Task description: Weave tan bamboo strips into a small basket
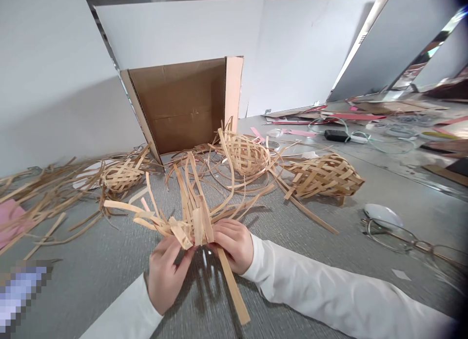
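Observation:
Both of my hands grip a half-woven bundle of bamboo strips (190,214) just above the grey table (109,261). My left hand (166,270) pinches the bundle's lower left edge with fingers closed on the strips. My right hand (234,244) is curled round its right side. Loose strip ends fan upward and outward from the bundle, and one long strip (234,290) hangs down toward me. Both white sleeves show.
Three woven bamboo pieces lie beyond: one at left (122,175), one at centre (244,153), one at right (325,175). Loose strips (32,202) litter the left. An open cardboard box (183,102) stands behind. Glasses (402,236) lie at right, cables and papers farther back.

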`<action>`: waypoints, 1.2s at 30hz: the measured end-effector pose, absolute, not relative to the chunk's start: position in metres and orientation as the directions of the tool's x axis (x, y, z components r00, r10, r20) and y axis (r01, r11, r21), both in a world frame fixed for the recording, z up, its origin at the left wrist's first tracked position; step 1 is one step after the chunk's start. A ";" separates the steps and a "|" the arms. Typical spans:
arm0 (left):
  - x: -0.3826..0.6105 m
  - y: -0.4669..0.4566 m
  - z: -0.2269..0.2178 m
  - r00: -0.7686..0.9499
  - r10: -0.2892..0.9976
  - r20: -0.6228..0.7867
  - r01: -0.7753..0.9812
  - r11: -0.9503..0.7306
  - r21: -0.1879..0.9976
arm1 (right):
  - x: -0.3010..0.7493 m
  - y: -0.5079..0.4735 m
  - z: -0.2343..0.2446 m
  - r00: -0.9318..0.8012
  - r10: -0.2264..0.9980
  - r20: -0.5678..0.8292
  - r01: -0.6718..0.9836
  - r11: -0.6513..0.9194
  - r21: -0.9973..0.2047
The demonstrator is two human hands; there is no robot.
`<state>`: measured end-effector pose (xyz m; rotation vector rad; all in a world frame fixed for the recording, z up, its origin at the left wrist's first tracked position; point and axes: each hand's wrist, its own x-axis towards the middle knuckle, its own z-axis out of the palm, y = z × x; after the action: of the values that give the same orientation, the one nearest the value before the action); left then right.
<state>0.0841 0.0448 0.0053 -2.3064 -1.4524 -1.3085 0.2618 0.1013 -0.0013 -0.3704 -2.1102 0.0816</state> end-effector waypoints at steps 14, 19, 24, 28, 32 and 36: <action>0.083 0.044 0.005 0.175 0.691 0.701 0.781 -0.531 0.328 | 0.262 0.101 0.000 -0.505 0.284 0.815 0.246 0.952 -0.179; 0.084 0.045 0.005 0.187 0.684 0.706 0.771 -0.547 0.326 | 0.262 0.101 0.000 -0.503 0.282 0.817 0.238 0.954 -0.183; 0.083 0.045 0.005 0.190 0.682 0.706 0.766 -0.553 0.329 | 0.262 0.100 0.000 -0.502 0.285 0.817 0.235 0.954 -0.188; 0.083 0.045 0.004 0.192 0.681 0.707 0.766 -0.554 0.325 | 0.262 0.100 0.001 -0.505 0.285 0.814 0.244 0.952 -0.182; 0.082 0.045 0.003 0.185 0.693 0.696 0.773 -0.541 0.333 | 0.262 0.100 0.001 -0.503 0.290 0.814 0.243 0.952 -0.189; 0.081 0.045 0.002 0.183 0.697 0.694 0.781 -0.531 0.328 | 0.262 0.100 0.001 -0.507 0.288 0.812 0.241 0.952 -0.187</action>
<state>0.0810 0.0449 0.0016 -2.3365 -1.4662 -1.2807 0.2620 0.0999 0.0014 -0.3733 -2.1240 0.0603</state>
